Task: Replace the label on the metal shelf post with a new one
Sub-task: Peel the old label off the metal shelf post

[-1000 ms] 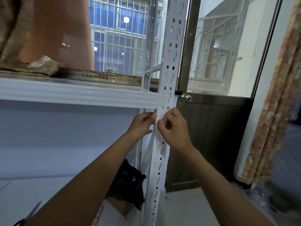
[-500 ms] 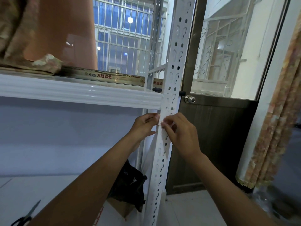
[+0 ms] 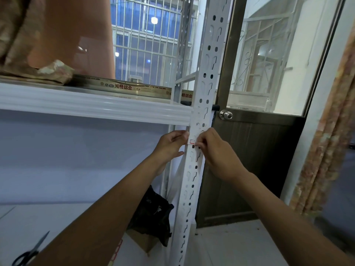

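Note:
A white perforated metal shelf post point(image 3: 206, 73) runs from top to bottom through the middle of the view. A small white label with a red border point(image 3: 192, 141) lies on the post just under the shelf beam. My left hand point(image 3: 170, 144) holds the post's left edge, its thumb touching the label's left side. My right hand point(image 3: 215, 150) pinches the label's lower right corner with thumb and forefinger. Most of the label's right half is hidden by my right fingers.
The white shelf beam point(image 3: 92, 106) meets the post from the left. Scissors point(image 3: 30, 253) lie on the lower shelf at bottom left. A black bag point(image 3: 153, 214) sits behind the post. A brown door with a round knob point(image 3: 226, 114) stands right of it.
My head has shifted a little, so the post sits further right in view. My right fingers have moved to the label's lower edge, and its red border now shows.

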